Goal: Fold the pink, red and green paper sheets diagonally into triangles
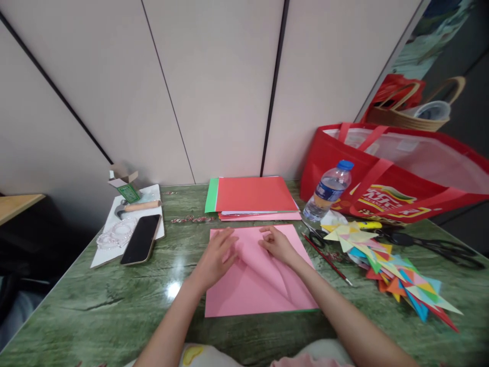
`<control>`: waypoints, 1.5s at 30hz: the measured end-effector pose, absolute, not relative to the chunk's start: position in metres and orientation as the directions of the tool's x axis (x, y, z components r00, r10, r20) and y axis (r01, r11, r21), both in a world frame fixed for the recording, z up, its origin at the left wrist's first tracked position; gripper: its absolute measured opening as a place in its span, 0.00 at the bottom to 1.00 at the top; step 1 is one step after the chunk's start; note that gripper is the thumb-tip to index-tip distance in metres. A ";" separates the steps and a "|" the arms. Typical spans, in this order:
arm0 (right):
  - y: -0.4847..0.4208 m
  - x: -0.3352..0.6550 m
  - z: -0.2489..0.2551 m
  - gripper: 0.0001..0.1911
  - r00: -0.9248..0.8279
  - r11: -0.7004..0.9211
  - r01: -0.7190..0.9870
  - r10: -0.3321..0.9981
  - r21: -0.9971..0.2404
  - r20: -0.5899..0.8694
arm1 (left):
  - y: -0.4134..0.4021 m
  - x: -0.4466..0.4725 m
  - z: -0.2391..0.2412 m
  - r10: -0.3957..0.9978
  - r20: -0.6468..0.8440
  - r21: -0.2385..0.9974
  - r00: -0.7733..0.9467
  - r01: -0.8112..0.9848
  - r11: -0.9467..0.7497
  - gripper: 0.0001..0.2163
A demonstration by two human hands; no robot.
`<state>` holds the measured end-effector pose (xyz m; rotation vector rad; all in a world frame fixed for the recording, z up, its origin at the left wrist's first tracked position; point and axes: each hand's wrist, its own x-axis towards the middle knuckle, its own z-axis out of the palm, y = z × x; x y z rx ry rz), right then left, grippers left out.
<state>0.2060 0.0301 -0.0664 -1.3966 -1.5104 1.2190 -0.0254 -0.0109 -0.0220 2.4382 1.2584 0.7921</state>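
A sheet of pink paper (229, 295) lies in front of me with its middle raised in a curved fold between my hands. My left hand (217, 254) is at the sheet's left side, fingers apart and slightly bent, the thumb by the raised part. On the other side my right hand (280, 245) has its fingers curled in at the paper's raised edge. Its fingertips are partly hidden. A thin green edge shows under the pink sheet's lower right.
Behind it lies a stack of coloured paper (254, 193). At right are a water bottle (327, 191), scissors (316, 238), a dark red pencil (328, 260), folded paper pieces (397, 270) and a red bag (336, 148). A phone (142, 238) and hammer (141, 206) lie left.
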 end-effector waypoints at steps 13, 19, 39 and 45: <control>0.042 0.217 -0.070 0.09 -0.195 0.136 0.489 0.980 -0.862 0.044 | 0.006 -0.010 -0.041 0.624 0.225 -0.051 0.749 0.648 -0.760 0.26; 0.037 0.213 -0.055 0.08 -0.234 0.146 0.585 0.972 -0.798 0.006 | 0.006 -0.010 -0.043 0.629 0.177 -0.071 0.757 0.647 -0.759 0.23; -0.009 0.195 0.012 0.12 -0.294 0.160 0.766 0.949 -0.623 -0.118 | -0.020 -0.018 -0.011 0.735 0.033 0.136 0.677 0.725 -0.675 0.23; 0.005 0.202 0.002 0.11 -0.217 0.118 0.780 0.972 -0.614 -0.089 | -0.018 -0.018 -0.020 0.783 -0.025 0.185 0.621 0.773 -0.607 0.25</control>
